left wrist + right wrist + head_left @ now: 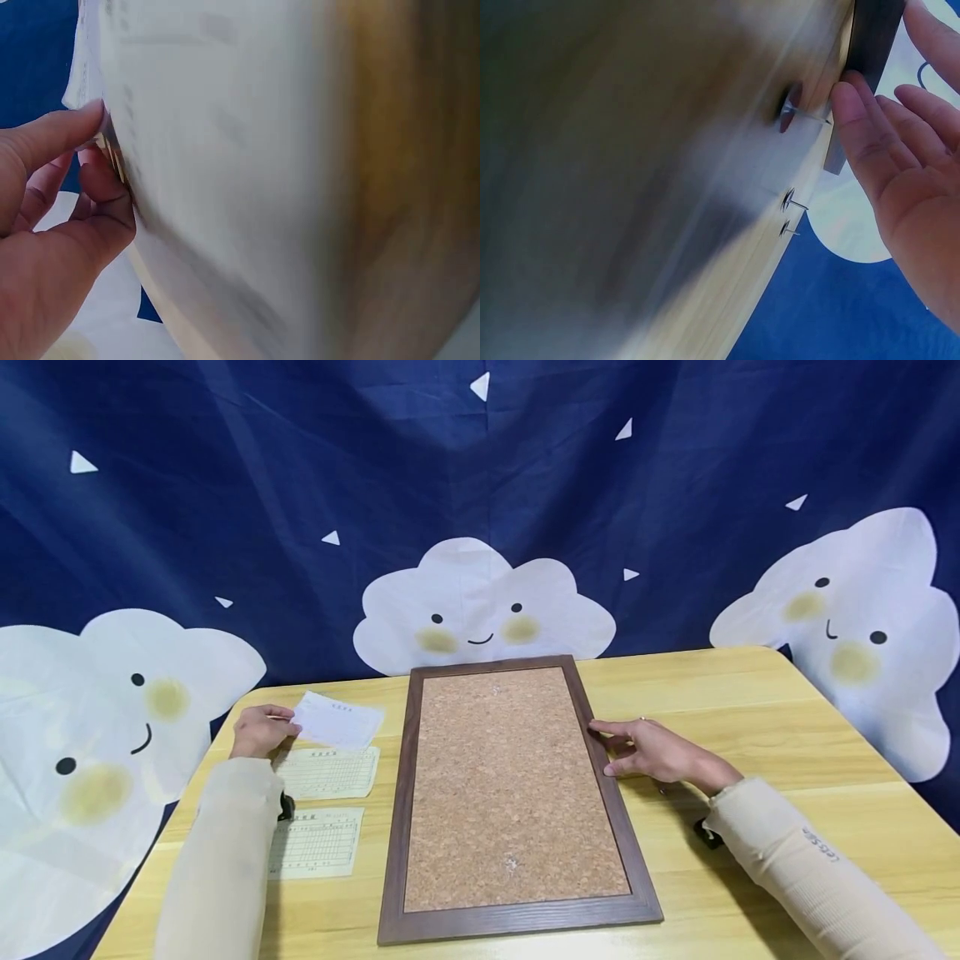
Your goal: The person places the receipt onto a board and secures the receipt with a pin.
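My left hand (259, 732) pinches a white printed paper form (343, 723) by its left edge, over the back left of the table. In the left wrist view the thumb and fingertips grip the edge of the blurred sheet (217, 135). A cork board (517, 777) with a dark brown wooden frame lies in the middle of the table. My right hand (651, 753) touches the right side of that frame, fingers extended. In the right wrist view its fingertips are at the dark frame (870, 45).
Two more printed forms, one upper (330, 777) and one lower (321, 847), lie left of the board. Several thumbtacks (788, 201) stand points up on the table near my right hand. A dark blue cloth (480, 460) with white clouds hangs behind the table (720, 693).
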Available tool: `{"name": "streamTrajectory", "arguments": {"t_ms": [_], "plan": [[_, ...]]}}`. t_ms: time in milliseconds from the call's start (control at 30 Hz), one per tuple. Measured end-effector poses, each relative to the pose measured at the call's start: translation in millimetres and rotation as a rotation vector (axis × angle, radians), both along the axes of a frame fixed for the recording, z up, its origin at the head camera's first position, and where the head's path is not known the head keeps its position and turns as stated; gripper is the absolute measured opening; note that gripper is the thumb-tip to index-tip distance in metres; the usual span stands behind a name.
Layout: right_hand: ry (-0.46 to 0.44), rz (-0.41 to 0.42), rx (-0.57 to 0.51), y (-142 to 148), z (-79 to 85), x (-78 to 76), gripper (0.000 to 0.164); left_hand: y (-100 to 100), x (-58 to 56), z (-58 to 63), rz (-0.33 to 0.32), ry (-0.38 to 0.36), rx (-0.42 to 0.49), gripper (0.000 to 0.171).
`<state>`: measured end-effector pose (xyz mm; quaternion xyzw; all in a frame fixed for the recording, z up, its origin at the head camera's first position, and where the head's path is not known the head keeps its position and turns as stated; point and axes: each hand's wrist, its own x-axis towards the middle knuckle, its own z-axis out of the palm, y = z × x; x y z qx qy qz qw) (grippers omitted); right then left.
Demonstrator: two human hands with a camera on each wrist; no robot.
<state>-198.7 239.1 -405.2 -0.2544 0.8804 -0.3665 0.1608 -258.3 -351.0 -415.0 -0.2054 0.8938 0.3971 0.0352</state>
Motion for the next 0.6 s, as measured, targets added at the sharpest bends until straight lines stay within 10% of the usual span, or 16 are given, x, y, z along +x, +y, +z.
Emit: {"name": "streamTrajectory", "arguments": {"t_ms": [300,600], "plan": [[0.010,-0.004,0.015,0.4,-0.9,-1.0,0.070,-4.6,-1.8,3.6,0.048,0.006,0.047,0.047],[0.004,-0.002,0.001,0.5,-1.2,-1.5,0.070,-2.8,-5.5,12.1,0.022,0.124,0.284,0.041]]}}
